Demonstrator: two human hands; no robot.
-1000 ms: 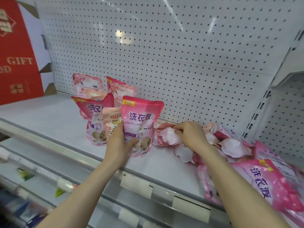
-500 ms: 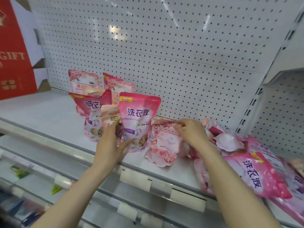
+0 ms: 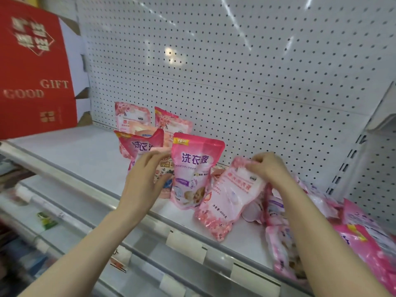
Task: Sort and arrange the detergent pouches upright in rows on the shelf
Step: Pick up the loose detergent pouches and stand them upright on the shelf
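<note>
Lifting clear of the heap (image 3: 304, 213) on the shelf (image 3: 70, 155), a pale floral pouch (image 3: 227, 200) now hangs from the right hand (image 3: 267, 168), fingers pinched on its top edge. The left hand (image 3: 143, 179), fingers spread, has let go of the upright pink pouch (image 3: 192, 168), which stands alone, so the row likely gains its next member

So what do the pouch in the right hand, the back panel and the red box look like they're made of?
Pouch in the right hand: soft, glossy plastic film by the look; it creases and catches light. Back panel: probably white painted metal pegboard, with regular holes and light streaks reflected on it. Red box: seems to be printed cardboard, with folded flaps at its edge and gold lettering.
</note>
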